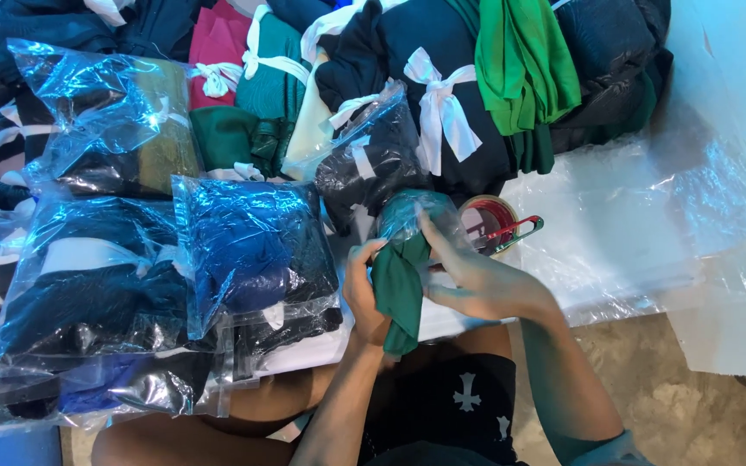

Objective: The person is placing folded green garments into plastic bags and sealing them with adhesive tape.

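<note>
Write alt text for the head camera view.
Two hands, left hand and right hand, grip a dark green cloth at the mouth of a clear plastic bag. Bagged dark garments lie to the left, ribbon-tied bundles behind.

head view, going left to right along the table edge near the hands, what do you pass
Bagged dark garments with white ties → blue garment in a clear bag → left hand → dark green cloth held in both hands → right hand → tape dispenser → flat clear plastic bags.
</note>
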